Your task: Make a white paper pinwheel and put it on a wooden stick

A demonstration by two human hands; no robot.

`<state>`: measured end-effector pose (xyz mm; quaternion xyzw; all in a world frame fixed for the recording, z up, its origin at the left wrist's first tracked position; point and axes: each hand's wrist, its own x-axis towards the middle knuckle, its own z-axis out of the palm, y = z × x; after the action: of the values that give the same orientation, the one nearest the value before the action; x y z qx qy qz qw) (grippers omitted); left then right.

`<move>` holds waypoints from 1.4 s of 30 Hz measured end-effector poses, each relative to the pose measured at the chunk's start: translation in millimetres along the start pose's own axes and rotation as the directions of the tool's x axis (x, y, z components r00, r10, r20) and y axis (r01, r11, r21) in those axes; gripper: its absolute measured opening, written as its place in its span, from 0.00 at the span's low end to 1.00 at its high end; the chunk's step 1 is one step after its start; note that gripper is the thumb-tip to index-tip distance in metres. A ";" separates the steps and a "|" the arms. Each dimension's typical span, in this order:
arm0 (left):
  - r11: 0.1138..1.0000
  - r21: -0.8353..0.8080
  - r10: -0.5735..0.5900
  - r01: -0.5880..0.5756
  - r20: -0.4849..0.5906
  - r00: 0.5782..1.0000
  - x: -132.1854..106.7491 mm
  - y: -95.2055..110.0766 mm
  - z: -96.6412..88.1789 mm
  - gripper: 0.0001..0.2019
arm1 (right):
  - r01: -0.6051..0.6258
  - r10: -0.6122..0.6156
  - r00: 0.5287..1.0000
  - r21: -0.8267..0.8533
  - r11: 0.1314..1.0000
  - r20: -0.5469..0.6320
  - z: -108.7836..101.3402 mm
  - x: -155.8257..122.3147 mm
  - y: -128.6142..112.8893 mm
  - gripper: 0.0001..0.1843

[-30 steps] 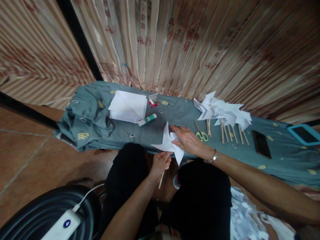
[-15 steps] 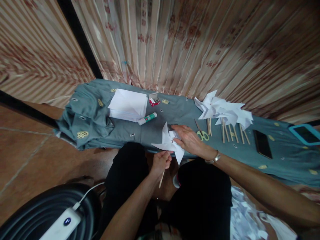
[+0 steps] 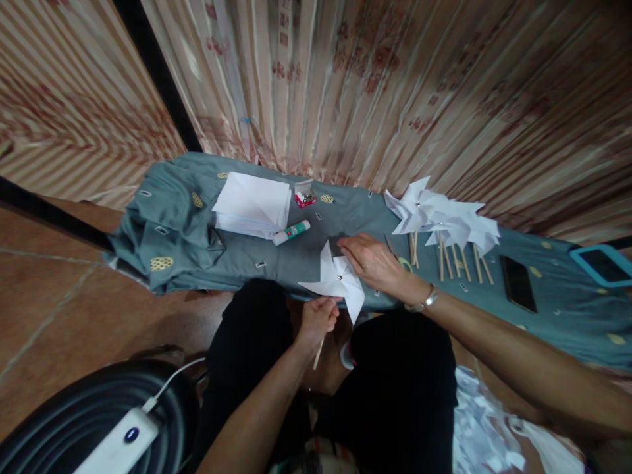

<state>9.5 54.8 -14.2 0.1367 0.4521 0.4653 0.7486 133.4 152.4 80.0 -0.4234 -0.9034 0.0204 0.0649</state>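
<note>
My left hand (image 3: 318, 320) is closed around the thin wooden stick (image 3: 318, 355) of a white paper pinwheel (image 3: 340, 286), just below its blades. A small metal pin head shows at the pinwheel's centre. Beside the upper right blades is my right hand (image 3: 375, 260), its fingers stretched to the left and slightly apart; whether a fingertip touches the paper I cannot tell. Partly behind that hand lie green-handled scissors (image 3: 405, 264).
Finished pinwheels (image 3: 444, 217) lie at the back right, near a black phone (image 3: 517, 283) and a blue-framed device (image 3: 603, 265). Left of centre are a paper stack (image 3: 253, 203), a glue stick (image 3: 291, 232) and a small box of pins (image 3: 305, 195). A white power bank (image 3: 118, 442) rests lower left.
My right hand has shifted up and away from the pinwheel's centre, uncovering the right blades and covering more of the scissors. My left hand keeps its grip in the same place.
</note>
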 end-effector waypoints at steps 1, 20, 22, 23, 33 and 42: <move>1.000 0.000 -0.001 0.001 -0.001 1.000 -0.1 0.1 0.1 0.11 | -0.014 0.015 0.999 0.015 1.000 -0.044 2.9 4.4 -0.7 0.18; 1.000 0.023 0.006 -0.006 -0.019 1.000 0.3 -0.5 3.0 0.10 | -0.157 0.184 0.973 0.189 0.969 -0.138 72.8 31.3 -20.4 0.31; 1.000 0.030 0.008 -0.007 -0.017 1.000 0.0 -0.2 3.3 0.11 | -0.147 0.177 0.974 0.196 0.969 -0.141 74.5 31.9 -21.2 0.31; 0.999 0.035 0.008 -0.007 -0.016 1.000 -0.1 -0.2 3.2 0.12 | -0.143 0.174 0.974 0.203 0.969 -0.143 75.6 32.1 -21.4 0.32; 0.998 0.071 0.002 -0.001 -0.010 1.000 1.4 -3.5 1.8 0.17 | -0.107 0.143 0.976 0.213 0.971 -0.161 81.1 31.4 -22.2 0.33; 0.997 0.081 -0.005 0.006 -0.021 1.000 2.0 -3.0 3.5 0.17 | -0.096 0.128 0.981 0.207 0.974 -0.147 81.0 32.7 -22.8 0.33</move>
<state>14.4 55.6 -15.2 0.1608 0.4787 0.4460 0.7390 84.5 164.3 5.0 -0.4657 -0.8632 0.0803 0.1777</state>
